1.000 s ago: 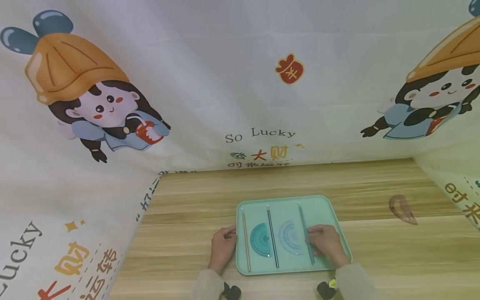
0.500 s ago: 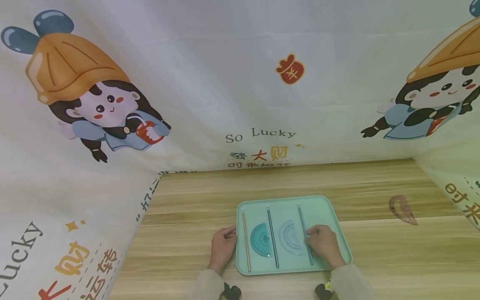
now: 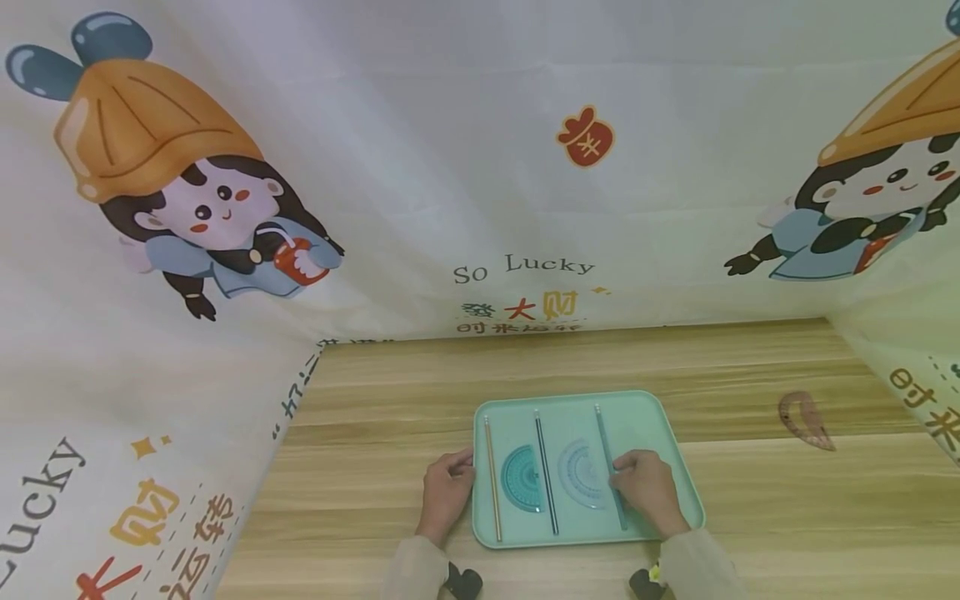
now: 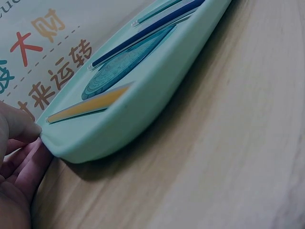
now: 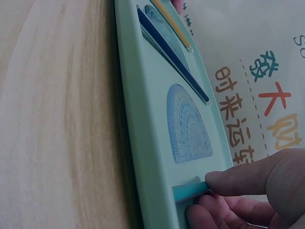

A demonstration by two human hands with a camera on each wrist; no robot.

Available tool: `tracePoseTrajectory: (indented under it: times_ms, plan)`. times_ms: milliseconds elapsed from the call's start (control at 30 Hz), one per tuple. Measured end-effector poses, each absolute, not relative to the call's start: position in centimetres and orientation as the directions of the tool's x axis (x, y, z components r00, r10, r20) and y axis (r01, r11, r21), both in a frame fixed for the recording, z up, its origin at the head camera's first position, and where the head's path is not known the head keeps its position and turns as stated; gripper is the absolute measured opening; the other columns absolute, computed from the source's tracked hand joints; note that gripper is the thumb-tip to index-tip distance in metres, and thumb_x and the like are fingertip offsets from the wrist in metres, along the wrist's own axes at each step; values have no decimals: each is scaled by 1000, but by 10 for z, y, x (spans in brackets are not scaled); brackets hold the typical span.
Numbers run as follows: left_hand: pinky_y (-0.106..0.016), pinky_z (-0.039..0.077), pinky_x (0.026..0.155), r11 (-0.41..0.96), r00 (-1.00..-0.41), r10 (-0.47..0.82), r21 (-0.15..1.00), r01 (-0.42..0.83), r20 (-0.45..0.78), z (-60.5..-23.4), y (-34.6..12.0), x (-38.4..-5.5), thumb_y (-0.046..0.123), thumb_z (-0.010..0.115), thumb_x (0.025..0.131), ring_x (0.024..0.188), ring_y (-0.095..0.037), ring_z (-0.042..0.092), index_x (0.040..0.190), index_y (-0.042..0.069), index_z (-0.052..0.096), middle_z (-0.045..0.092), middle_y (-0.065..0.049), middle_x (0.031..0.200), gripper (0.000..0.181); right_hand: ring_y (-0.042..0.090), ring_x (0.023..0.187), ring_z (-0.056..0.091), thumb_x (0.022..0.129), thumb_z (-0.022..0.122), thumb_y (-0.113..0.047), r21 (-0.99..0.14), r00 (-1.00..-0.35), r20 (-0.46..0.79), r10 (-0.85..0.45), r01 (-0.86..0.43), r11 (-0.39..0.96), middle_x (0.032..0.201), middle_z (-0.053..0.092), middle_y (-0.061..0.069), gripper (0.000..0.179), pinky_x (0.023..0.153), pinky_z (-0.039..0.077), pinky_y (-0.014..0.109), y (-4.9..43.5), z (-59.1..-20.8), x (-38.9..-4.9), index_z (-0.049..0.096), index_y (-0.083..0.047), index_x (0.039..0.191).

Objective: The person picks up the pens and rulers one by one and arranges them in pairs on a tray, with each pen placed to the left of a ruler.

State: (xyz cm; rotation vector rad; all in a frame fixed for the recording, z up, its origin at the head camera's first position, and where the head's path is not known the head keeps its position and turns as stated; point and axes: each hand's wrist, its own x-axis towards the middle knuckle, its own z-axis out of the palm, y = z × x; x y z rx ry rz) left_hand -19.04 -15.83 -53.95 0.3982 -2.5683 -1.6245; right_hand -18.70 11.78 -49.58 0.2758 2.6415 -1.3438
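A mint-green tray [image 3: 645, 417] lies on the wooden table. My left hand [image 3: 447, 496] pinches its left edge, thumb on the rim [image 4: 42, 128] in the left wrist view. On the tray, from left to right, lie a yellow pencil [image 3: 492, 475], a teal protractor [image 3: 520, 479], a navy pencil [image 3: 546, 475], a clear bluish protractor [image 3: 579, 475] and a teal pencil [image 3: 603, 433]. My right hand [image 3: 648, 492] pinches the teal pencil between thumb and fingers, as the right wrist view shows close up. The pencil's lower part is partly hidden by that hand.
A pinkish transparent protractor [image 3: 806, 421] lies on the table [image 3: 750, 500] right of the tray. Printed white cloth [image 3: 420, 167] with cartoon figures hangs behind the table and along both sides.
My right hand has shifted slightly left, and the teal pencil has moved a little left with it. The left hand stays at the tray's edge.
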Motion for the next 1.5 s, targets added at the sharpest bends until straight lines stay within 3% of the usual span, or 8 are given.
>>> tracePoseTrajectory:
  times_ms: [833,1100,1500]
  plan:
    - [-39,53,86,395,-964,-256,902,-175,-74,-539,-156,-191,6,56,86,97,-22,62,117,3,65,67,-9,103,32,19,62,61,78,61,-3,-768,-978,-185,91,202,608,84,67,21,27,52,51,29,121,-499,-191,62,11,101]
    - [-37,54,84,402,-967,-247,903,-155,-56,-539,-157,-191,5,57,85,95,-22,63,116,2,66,67,-10,101,32,21,69,61,80,60,-5,-742,-979,-175,105,201,640,87,67,20,24,57,50,29,128,-499,-194,64,8,100]
    - [-40,53,85,412,-969,-240,898,-152,-54,-539,-158,-190,5,57,85,97,-23,62,116,2,66,67,-10,101,32,20,67,63,83,57,-4,-789,-983,-143,115,183,586,93,67,23,26,57,53,30,144,-498,-195,63,8,105]
